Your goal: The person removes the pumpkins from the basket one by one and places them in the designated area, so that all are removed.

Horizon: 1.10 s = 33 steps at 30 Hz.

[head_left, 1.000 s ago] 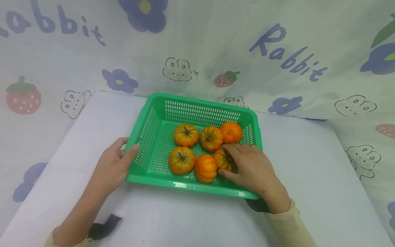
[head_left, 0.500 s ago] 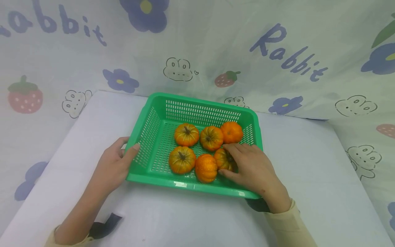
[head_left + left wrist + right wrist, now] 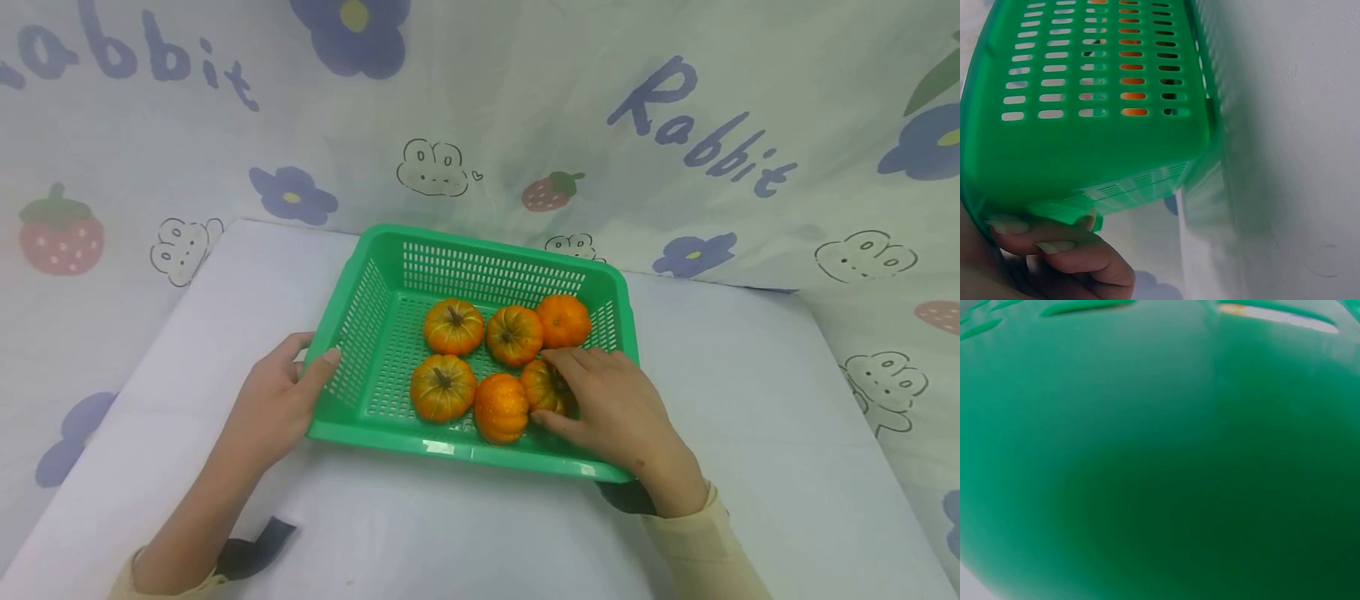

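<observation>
My left grip (image 3: pixel 277 396) pinches the left rim of a green, rectangular, slotted plastic basket (image 3: pixel 450 450), while inside it my right grip (image 3: pixel 611 400), spread only pumpkin-wide, curls over a round, ribbed, orange-and-olive pumpkin (image 3: pixel 542 387). Five more orange ribbed pumpkins (image 3: pixel 442 388) sit ahead and left of my right grip; bare floor separates them from my left. White surface (image 3: pixel 750 400) flanks both grips' outer sides.

Head above, wrists close — shared basket (image 3: pixel 495 457)
</observation>
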Tool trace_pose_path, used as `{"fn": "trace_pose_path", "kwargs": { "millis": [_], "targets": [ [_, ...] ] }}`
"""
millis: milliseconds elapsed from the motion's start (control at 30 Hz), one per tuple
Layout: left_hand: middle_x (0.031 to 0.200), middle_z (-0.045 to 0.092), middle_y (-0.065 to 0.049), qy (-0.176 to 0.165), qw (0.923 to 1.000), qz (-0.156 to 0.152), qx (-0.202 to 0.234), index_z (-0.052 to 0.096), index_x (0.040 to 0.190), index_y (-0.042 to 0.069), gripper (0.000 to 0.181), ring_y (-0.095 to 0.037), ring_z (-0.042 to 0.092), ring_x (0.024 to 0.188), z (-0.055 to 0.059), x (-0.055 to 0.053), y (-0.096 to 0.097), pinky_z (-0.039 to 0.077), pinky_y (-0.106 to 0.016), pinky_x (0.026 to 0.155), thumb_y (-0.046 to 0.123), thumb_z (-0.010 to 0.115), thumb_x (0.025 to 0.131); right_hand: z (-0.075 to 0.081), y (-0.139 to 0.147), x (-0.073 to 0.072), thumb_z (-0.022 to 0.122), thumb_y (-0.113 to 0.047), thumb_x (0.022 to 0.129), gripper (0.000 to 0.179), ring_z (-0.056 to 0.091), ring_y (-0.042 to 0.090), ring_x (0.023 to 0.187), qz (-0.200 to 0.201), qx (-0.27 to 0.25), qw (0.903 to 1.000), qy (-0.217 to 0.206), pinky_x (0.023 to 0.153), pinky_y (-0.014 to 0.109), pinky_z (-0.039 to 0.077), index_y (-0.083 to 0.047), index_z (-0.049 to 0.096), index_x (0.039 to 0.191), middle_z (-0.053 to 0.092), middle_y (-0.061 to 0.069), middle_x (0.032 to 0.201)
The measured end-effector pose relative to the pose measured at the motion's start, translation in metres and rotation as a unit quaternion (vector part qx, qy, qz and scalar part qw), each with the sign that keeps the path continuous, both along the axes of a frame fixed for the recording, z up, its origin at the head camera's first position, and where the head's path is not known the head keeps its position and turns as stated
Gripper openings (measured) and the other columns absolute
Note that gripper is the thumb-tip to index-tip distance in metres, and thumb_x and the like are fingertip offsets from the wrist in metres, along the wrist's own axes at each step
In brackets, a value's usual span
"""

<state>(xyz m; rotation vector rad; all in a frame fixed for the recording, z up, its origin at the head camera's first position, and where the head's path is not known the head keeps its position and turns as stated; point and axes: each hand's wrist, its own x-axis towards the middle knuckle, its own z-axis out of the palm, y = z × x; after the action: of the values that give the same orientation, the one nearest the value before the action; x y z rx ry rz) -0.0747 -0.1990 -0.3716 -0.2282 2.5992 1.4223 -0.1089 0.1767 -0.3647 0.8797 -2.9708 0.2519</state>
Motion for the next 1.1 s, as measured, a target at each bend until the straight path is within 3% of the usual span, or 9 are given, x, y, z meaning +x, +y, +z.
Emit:
{"fn": "trace_pose_path", "kwargs": {
  "millis": [1100],
  "targets": [
    [0.096, 0.073, -0.016, -0.003, 1.0, -0.002, -0.002, 0.033, 0.158, 0.0, 0.071, -0.023, 0.065, 0.068, -0.0019, -0.0008, -0.0011, 0.051, -0.034, 0.055, 0.052, 0.042, 0.111, 0.0006, 0.0006, 0.0011, 0.083, -0.055, 0.085, 0.074, 0.065, 0.03, 0.116, 0.005, -0.01, 0.9999, 0.004, 0.098, 0.05, 0.048, -0.009, 0.063, 0.139, 0.07, 0.006, 0.131]
  ]
}}
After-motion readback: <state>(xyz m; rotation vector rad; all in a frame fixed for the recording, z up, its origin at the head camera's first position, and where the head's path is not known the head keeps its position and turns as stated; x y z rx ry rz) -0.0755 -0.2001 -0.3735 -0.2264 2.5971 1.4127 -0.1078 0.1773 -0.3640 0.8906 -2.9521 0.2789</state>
